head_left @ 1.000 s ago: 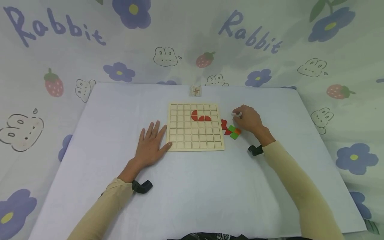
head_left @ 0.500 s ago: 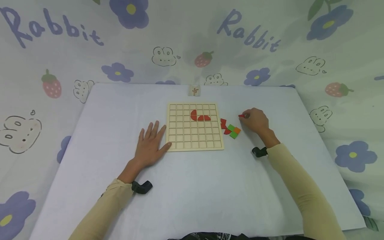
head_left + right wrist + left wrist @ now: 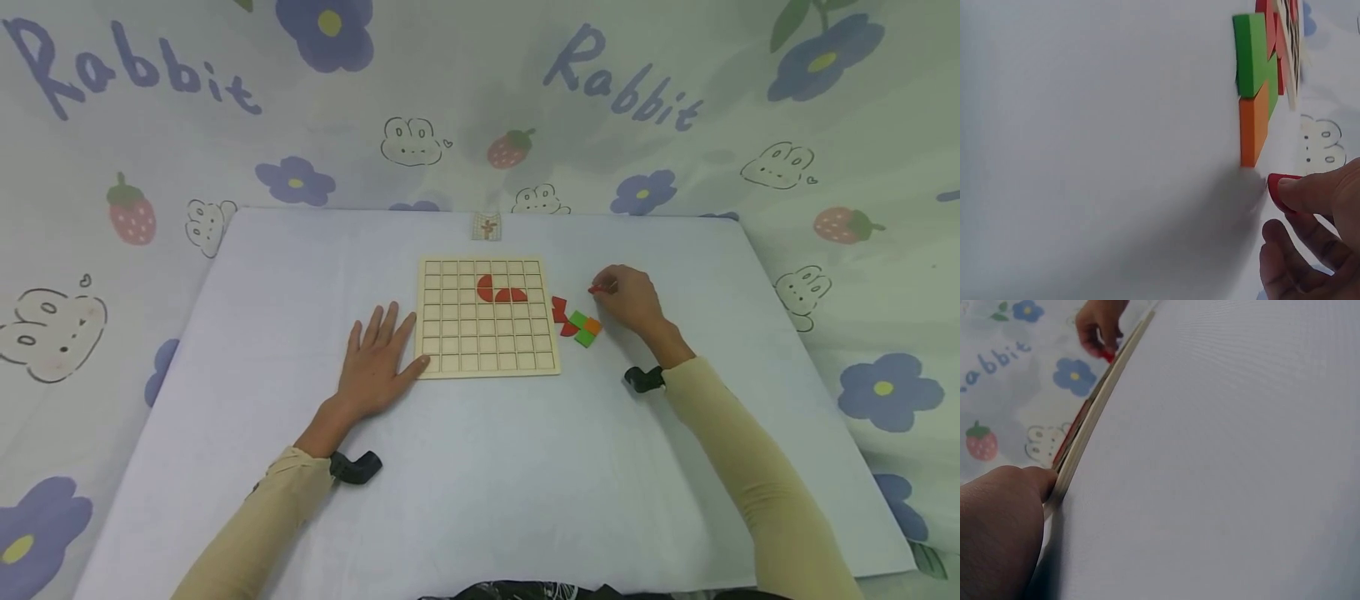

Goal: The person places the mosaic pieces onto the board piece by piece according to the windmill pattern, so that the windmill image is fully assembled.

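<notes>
The right hand point(image 3: 628, 296) pinches a small red piece point(image 3: 1277, 190) with a curved edge between thumb and fingers, just right of the loose pieces. The left hand point(image 3: 372, 371) lies flat with its fingers spread at the left side of a wooden grid board point(image 3: 480, 342). Its thumb point(image 3: 1041, 481) touches the board's edge. On the board, red quarter-round pieces point(image 3: 512, 295) sit in cells of the upper middle, forming a half-round on its side and a low half-round beside it.
Right of the board lie loose red pieces point(image 3: 559, 310), green squares point(image 3: 584, 338) and an orange square point(image 3: 593, 326), close together. A small patterned card point(image 3: 487, 227) lies behind the board near the far edge of the white table point(image 3: 480, 467). A printed cloth point(image 3: 450, 83) hangs behind.
The right hand drew a little to the right, and the red piece came into view between its fingers. Since then it has shifted slightly back left. The left hand and board stay put.
</notes>
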A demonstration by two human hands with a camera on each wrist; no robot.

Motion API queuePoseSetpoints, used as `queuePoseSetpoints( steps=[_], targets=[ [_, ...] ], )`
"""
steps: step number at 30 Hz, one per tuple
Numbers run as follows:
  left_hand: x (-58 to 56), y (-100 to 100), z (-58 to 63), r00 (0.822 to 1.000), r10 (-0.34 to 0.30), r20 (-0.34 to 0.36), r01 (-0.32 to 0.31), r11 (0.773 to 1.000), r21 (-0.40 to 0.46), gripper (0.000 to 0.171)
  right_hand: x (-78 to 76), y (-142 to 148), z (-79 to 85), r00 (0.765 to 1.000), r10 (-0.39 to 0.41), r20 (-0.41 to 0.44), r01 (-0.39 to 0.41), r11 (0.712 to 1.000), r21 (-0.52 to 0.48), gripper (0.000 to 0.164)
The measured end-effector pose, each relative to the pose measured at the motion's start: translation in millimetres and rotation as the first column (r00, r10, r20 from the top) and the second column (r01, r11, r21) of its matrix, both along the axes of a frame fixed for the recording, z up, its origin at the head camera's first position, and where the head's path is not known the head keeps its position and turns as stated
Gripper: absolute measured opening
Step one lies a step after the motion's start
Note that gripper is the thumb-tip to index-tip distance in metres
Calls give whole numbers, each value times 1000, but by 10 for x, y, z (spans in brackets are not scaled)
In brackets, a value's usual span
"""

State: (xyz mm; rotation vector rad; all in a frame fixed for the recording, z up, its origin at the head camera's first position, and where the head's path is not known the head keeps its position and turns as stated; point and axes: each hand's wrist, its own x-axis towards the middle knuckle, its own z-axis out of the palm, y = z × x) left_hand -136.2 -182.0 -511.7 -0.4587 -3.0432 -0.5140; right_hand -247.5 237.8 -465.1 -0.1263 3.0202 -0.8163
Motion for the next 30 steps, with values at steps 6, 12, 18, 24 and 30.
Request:
queuePoseSetpoints(
  steps=[6, 12, 18, 24, 30],
  targets=[
    [-1, 2, 6, 1000, 4, 5, -4, 1000, -5, 79, -36, -98, -3, 995, 78, -63, -81, 996, -37, 18],
    [3, 5, 21, 1000, 2, 14, -3, 1000, 3, 78, -48, -236, 17, 982, 154, -112, -163, 984, -78, 20],
    [11, 3, 43, 1000, 2, 15, -2, 1000, 3, 79, -31, -416, 76, 977, 193, -88, -204, 968, -145, 24],
    [17, 11, 73, 1000, 0, 10, -1, 1000, 8, 78, -9, -592, 100, 968, 241, -73, -250, 952, -178, 32],
    [14, 5, 36, 1000, 4, 10, -4, 1000, 7, 78, 0, -750, 86, 952, 299, -58, -304, 923, -235, 22]
  ],
)
